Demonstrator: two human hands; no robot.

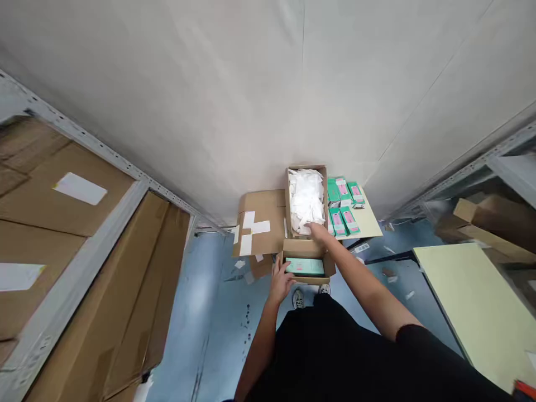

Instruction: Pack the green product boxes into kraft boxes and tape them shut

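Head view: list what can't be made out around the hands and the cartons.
All in the head view:
What the right hand grips, if anything: covered by the hand itself.
Print on the mint-green box: too small and blurred.
Bottom of the near carton: hidden beneath that box.
Bottom of the far carton: covered by white contents.

Green-and-pink boxes (349,219) on a pale-yellow table (370,224)

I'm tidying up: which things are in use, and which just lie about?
Seemingly in use:
small carton, at the left hand
teal box inside it
white pile, at the right hand
carton holding that
likely pink-and-green boxes

Apparently lying about:
floor scraps
big cartons, far left
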